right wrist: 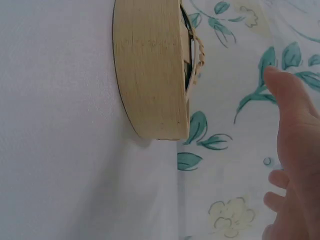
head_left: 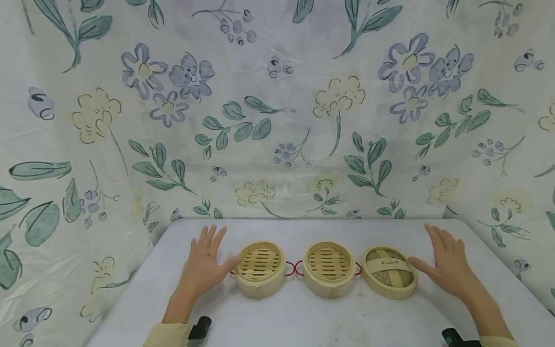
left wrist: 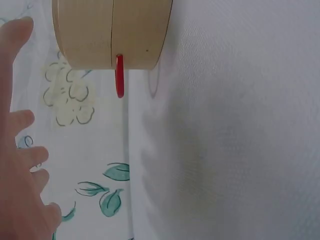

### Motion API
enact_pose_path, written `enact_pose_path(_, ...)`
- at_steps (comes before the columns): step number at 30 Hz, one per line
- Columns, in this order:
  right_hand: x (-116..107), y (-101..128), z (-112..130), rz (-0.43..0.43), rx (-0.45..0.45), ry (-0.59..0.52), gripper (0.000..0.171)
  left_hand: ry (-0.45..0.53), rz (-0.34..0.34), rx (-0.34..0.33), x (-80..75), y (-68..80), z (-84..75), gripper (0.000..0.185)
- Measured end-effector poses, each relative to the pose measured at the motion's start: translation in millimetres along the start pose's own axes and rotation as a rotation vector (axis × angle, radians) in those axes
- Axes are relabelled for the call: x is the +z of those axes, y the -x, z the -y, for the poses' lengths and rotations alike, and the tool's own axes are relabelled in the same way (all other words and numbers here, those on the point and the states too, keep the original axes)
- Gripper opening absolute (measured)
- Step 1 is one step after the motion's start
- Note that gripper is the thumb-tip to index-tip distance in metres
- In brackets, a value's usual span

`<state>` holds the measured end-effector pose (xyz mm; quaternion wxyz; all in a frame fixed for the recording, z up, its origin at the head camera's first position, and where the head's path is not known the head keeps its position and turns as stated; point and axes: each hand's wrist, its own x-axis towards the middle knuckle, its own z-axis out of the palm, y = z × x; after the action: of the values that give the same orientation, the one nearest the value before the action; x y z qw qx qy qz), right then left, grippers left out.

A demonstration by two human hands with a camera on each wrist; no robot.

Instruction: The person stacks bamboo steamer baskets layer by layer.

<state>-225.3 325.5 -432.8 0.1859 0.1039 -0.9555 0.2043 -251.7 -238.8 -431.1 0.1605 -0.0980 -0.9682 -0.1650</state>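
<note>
White cloth covers the table, and a flowered sheet hangs behind its far edge. Three bamboo pieces stand in one row across the middle of the table, parallel to the far edge: the left steamer basket, the middle steamer basket and, nearest the right edge, the woven lid. The two baskets sit upright with the slatted floor showing, and their red wire handles point sideways along the row, almost meeting between them; the lid lies flat, and its band runs roughly along the same line. The left hand lies flat on the cloth with the fingers spread, the thumb just beside the left basket wall or perhaps touching it, and it holds nothing. The right hand is also spread flat and empty, with its thumb near the lid rim. For a good lift, I think each hand should curl around the round wall from the outside, not the thin handles, and keep the piece level.
</note>
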Motion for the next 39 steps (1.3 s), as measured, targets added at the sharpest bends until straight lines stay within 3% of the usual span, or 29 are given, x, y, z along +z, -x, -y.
enact_pose_path(3, 2, -2, 5, 0.020, -0.017, -0.048, 0.098, 0.074, 0.063, -0.011, 1.9, 0.4, -1.3, 0.091)
enact_pose_path(9, 8, -5, 17, 0.084, -0.008, -0.152, 0.096, 0.262, 0.252, -0.078, 0.5, 1.4, -9.9, 0.099)
enact_pose_path(13, 13, -6, 30, 0.113, -0.008, -0.200, 0.095, 0.330, 0.315, -0.099, 0.3, 1.4, -15.5, 0.102)
enact_pose_path(19, 24, -7, 54, 0.173, -0.005, -0.259, 0.095, 0.378, 0.339, -0.079, 8.1, 0.9, -19.8, 0.110)
enact_pose_path(25, 42, -4, 74, 0.165, -0.048, -0.306, 0.089, 0.427, 0.355, -0.061, 16.1, 2.4, -22.7, 0.119)
enact_pose_path(32, 67, -4, 97, 0.215, -0.105, -0.363, 0.095, 0.451, 0.373, -0.101, 19.9, 2.8, -29.0, 0.124)
enact_pose_path(39, 83, -6, 104, 0.297, -0.124, -0.364, 0.100, 0.446, 0.378, -0.111, 22.8, 2.5, -32.0, 0.125)
